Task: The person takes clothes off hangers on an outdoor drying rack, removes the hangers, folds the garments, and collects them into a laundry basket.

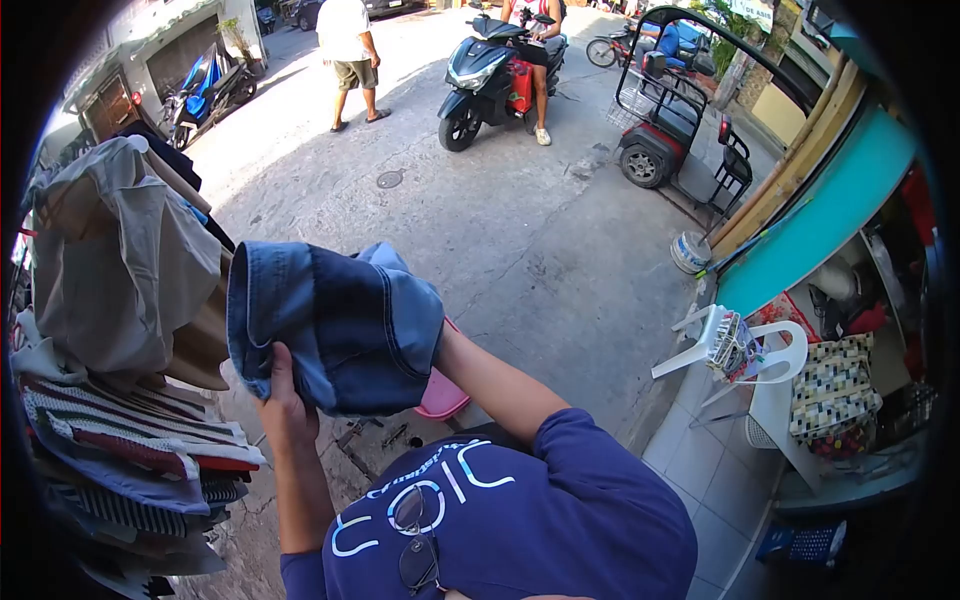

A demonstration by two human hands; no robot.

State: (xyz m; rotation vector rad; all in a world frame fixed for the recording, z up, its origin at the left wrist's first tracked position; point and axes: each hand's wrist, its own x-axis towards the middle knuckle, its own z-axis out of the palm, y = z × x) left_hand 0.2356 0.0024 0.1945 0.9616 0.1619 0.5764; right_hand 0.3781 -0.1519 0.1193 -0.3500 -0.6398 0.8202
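A two-tone blue denim garment (345,325), with light and dark panels and stitched seams, is held up in front of my chest. My left hand (287,405) is closed on its lower left edge, thumb lying on the outside of the cloth. My right forearm runs into the garment's right side, and the denim hides that hand and its fingers. Below the garment, part of a pink plastic basin or stool (442,396) shows. Close by on the left hang beige trousers (110,270) and folded striped knitwear (130,415).
A person in shorts (350,50) is on the street, near a dark scooter (490,75) with someone by it. A three-wheeled cart (665,130) stands at upper right. At right are a white plastic chair (785,345), a checkered bag (835,390) and a paint bucket (690,252).
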